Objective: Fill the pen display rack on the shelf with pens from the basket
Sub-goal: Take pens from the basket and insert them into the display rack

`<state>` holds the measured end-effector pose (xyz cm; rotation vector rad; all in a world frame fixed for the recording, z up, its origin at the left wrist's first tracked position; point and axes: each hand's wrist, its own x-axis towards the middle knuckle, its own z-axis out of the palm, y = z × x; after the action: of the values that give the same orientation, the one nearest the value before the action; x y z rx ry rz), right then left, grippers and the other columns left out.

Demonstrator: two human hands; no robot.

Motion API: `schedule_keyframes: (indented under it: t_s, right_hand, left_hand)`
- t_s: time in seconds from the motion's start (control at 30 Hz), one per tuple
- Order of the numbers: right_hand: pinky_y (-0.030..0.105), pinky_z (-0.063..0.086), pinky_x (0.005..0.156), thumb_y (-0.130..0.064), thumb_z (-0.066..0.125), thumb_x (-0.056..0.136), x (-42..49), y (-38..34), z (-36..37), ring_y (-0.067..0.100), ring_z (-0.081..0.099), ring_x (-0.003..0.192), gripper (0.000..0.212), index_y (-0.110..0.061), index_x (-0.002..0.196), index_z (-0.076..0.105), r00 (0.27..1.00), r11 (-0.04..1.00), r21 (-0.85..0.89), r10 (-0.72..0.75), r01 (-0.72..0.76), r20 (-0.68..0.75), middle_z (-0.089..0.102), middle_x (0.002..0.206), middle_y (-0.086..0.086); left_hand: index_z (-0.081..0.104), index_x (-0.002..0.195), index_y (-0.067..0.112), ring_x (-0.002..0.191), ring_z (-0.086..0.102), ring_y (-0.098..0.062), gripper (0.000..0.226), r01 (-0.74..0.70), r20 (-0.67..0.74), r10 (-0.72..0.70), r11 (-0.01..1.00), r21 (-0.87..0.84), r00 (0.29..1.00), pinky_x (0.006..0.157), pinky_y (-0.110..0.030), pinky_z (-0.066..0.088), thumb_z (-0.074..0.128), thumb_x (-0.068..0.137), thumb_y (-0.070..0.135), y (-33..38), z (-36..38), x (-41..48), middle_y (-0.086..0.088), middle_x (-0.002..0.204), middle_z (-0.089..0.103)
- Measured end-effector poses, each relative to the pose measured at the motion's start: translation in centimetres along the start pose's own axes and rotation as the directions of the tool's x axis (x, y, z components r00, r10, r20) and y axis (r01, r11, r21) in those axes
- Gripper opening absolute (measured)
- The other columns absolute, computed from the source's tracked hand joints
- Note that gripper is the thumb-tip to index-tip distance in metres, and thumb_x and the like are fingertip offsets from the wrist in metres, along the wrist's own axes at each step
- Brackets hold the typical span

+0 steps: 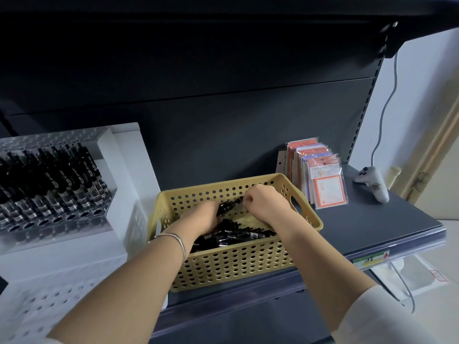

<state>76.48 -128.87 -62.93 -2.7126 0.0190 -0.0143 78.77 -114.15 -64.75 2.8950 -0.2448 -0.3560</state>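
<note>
A yellow perforated basket [236, 266] had been set on the dark grey shelf [360, 227] just beside the clear acrylic pen display rack [49, 139], presumably so that each transfer would be a short reach to the left. Both hands were sunk inside the basket. The left hand [203, 216], a thin bracelet [180, 242] on its wrist, was curled round a clutch of pens [229, 204] lifted slightly above the loose black pens [238, 235] heaped on the basket floor. The right hand [263, 202] was closed at the far end of the same clutch, fingers bent as if pinching the tips; the exact contact was hidden by the knuckles. The two-handed hold was judged to serve for squaring the pens into one direction, so that they could be fed into the rack tip-down without turning each one. The rack's rear rows were seen packed with upright black pens, while a front row of open holes [58, 219] remained unfilled, so the task was taken as well along but unfinished. Packets of sticky notes [323, 180] stood behind the basket's right corner, and a white game controller [372, 186] lay further right, well apart from the work.
</note>
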Motion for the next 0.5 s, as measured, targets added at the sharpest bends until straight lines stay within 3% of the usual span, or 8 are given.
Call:
schedule_keyframes:
  t_s: [0.1,0.2,0.3,0.37,0.43,0.5]
  right_hand:
    - [0.034,0.052,0.069,-0.020,0.044,0.095,-0.3,-0.2,-0.5,0.027,0.061,0.083,0.023,-0.010,0.109,0.060,0.993,0.997,0.072,0.017,-0.008,-0.118,0.063,0.101,0.008]
    - [0.032,0.046,0.067,-0.029,0.043,0.097,-0.2,-0.4,-0.9,0.028,0.060,0.088,0.029,-0.010,0.120,0.048,0.969,0.973,0.231,0.079,-0.024,-0.235,0.057,0.109,0.007]
    - [0.035,0.051,0.070,-0.030,0.041,0.099,-0.1,-0.4,-1.1,0.027,0.064,0.086,0.038,-0.013,0.132,0.040,0.979,0.892,0.450,0.131,-0.048,-0.157,0.064,0.109,0.012]
    - [0.035,0.055,0.070,-0.026,0.043,0.099,-0.1,-0.4,-1.3,0.024,0.066,0.080,0.030,-0.012,0.125,0.049,0.985,0.825,0.566,0.110,-0.015,-0.134,0.067,0.097,0.009]
    - [0.023,0.054,0.057,-0.019,0.048,0.097,-0.3,-0.5,-1.5,0.014,0.065,0.064,0.019,-0.011,0.113,0.054,0.984,0.739,0.673,0.104,0.023,-0.148,0.065,0.084,0.004]
    - [0.020,0.051,0.053,-0.017,0.053,0.095,-0.5,-0.5,-1.7,0.011,0.062,0.059,0.016,-0.010,0.110,0.055,0.977,0.631,0.775,0.135,0.045,-0.167,0.065,0.083,0.005]
  left_hand:
    - [0.045,0.130,0.028,0.090,0.062,-0.025,0.042,-0.027,-0.163,0.015,0.997,-0.070,0.986,0.075,-0.037,0.052,0.043,0.093,0.008,-0.3,-0.3,-0.3,-0.004,0.108,0.062]
    - [0.039,0.138,0.030,0.105,0.060,-0.028,0.049,-0.081,-0.286,0.045,0.990,-0.117,0.957,0.085,-0.041,0.052,0.044,0.094,0.009,-0.3,-0.8,-0.7,-0.006,0.126,0.057]
    - [0.039,0.140,0.023,0.118,0.054,-0.024,0.052,-0.186,-0.265,0.128,0.960,-0.208,0.956,0.097,-0.035,0.045,0.052,0.092,0.009,0.2,-0.9,-0.9,-0.006,0.136,0.052]
    - [0.040,0.140,0.017,0.126,0.047,-0.022,0.053,-0.241,-0.227,0.184,0.937,-0.255,0.956,0.101,-0.030,0.037,0.058,0.090,0.019,0.6,-1.0,-1.2,-0.006,0.139,0.049]
    - [0.046,0.135,0.014,0.124,0.050,-0.021,0.052,-0.276,-0.208,0.217,0.905,-0.322,0.954,0.100,-0.030,0.038,0.062,0.087,0.028,0.8,-1.2,-1.5,-0.005,0.134,0.054]
    - [0.053,0.126,0.014,0.112,0.058,-0.021,0.048,-0.282,-0.218,0.202,0.847,-0.451,0.955,0.096,-0.032,0.044,0.066,0.083,0.031,1.0,-1.6,-2.1,-0.005,0.123,0.062]
